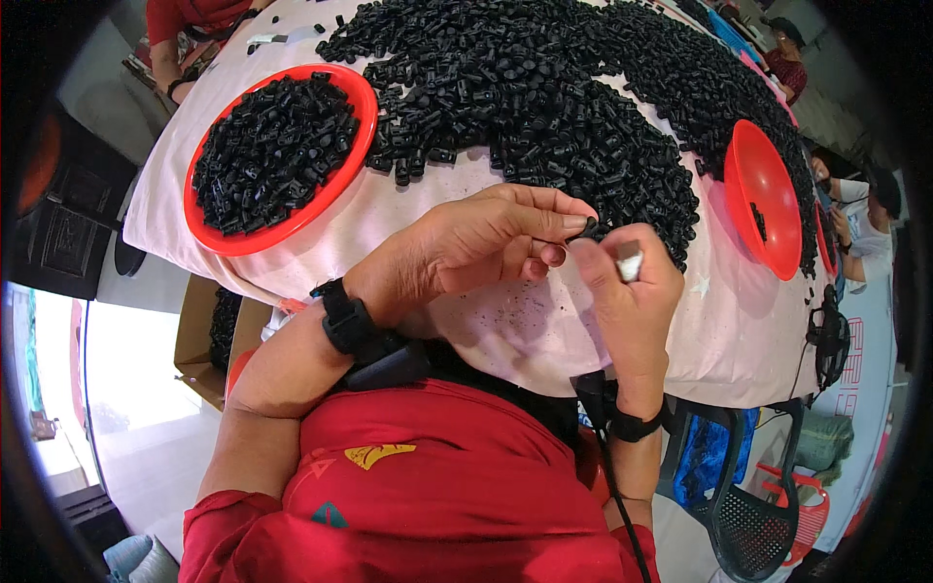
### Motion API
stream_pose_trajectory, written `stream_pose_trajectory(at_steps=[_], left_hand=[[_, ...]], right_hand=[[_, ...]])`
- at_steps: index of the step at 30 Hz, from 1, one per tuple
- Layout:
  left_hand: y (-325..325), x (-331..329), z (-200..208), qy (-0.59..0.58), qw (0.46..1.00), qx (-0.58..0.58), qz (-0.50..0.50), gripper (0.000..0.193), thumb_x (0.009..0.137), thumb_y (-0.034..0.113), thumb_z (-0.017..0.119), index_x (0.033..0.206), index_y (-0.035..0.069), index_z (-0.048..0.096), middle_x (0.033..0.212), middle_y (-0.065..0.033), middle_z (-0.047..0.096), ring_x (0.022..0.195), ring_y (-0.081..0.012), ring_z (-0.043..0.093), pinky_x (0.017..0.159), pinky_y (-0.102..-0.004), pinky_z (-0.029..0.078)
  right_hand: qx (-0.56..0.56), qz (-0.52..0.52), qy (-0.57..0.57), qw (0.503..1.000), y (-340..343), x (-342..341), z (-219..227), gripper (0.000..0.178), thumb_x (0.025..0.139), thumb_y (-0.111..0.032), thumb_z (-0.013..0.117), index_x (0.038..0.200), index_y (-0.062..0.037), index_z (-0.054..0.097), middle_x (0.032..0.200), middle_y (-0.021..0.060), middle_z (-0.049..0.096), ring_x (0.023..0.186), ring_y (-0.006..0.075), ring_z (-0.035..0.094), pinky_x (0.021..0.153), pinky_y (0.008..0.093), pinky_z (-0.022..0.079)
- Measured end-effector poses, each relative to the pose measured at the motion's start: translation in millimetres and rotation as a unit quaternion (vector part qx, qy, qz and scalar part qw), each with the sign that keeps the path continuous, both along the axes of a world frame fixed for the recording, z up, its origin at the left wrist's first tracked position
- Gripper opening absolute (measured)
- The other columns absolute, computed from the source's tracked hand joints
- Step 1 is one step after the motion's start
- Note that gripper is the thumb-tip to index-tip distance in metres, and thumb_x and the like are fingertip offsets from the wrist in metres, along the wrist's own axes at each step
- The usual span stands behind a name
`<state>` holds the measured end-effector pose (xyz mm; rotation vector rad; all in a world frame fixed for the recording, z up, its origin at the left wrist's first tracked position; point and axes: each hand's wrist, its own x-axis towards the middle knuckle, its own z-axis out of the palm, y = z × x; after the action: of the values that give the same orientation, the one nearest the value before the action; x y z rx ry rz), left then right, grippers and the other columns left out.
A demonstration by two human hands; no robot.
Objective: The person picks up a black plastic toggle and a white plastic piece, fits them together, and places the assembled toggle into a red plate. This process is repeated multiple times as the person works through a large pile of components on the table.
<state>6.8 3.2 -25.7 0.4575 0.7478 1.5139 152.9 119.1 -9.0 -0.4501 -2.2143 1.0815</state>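
Over the near edge of the cloth-covered table, my left hand (491,238) pinches a small black plastic piece (587,230) that looks like a cord lock, between thumb and forefinger. My right hand (637,287) is closed, its thumb and fingertips meeting the left hand's at that piece. Whatever else sits in the right fingers is hidden. Something white (630,266) shows at the right forefinger; I cannot tell if it is a wrap or a held thing. Just beyond both hands lies a wide heap of similar black pieces (525,97).
A red bowl (363,117) full of black pieces stands at the left. On the right, a tilted red bowl (768,185) holds a few pieces. A cardboard box (199,335) is below the table's left side, a black chair (758,525) at lower right. Other people sit around the table.
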Motion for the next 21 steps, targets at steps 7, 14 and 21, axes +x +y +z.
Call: stream_pose_trajectory(at_steps=[7,14,21], left_hand=[[-0.3,-0.1,3.2,-0.015,1.000,0.006,-0.018,0.024,0.092,0.018,0.063,0.112,0.005,0.057,0.087,0.0025,0.055,0.072,-0.0063,0.050,0.059,-0.0197,0.038],[-2.6,-2.1,9.2,0.031,0.999,-0.002,-0.019,0.023,0.091,0.019,0.064,0.108,0.004,0.059,0.088,0.0000,0.059,0.071,-0.0062,0.054,0.060,-0.0187,0.042],[-3.6,-3.3,10.7,0.064,0.998,-0.003,-0.007,0.026,0.088,0.015,0.065,0.110,0.002,0.060,0.090,-0.0033,0.065,0.073,-0.0063,0.059,0.062,-0.0182,0.045]], right_hand=[[-0.111,0.100,0.089,0.985,4.3,-1.8,-3.1,0.019,0.088,-0.008,0.063,0.106,0.0003,0.063,0.086,0.0034,0.067,0.073,0.0050,0.059,0.063,0.0188,0.045],[-0.123,0.122,0.094,0.980,5.1,-2.7,-7.2,0.015,0.090,-0.006,0.062,0.103,0.0005,0.063,0.085,0.0052,0.067,0.075,0.0072,0.062,0.066,0.0199,0.047],[-0.147,0.126,0.087,0.977,5.4,-0.2,-5.2,0.013,0.091,-0.006,0.061,0.101,0.0007,0.062,0.085,0.0054,0.067,0.075,0.0082,0.063,0.066,0.0200,0.047]])
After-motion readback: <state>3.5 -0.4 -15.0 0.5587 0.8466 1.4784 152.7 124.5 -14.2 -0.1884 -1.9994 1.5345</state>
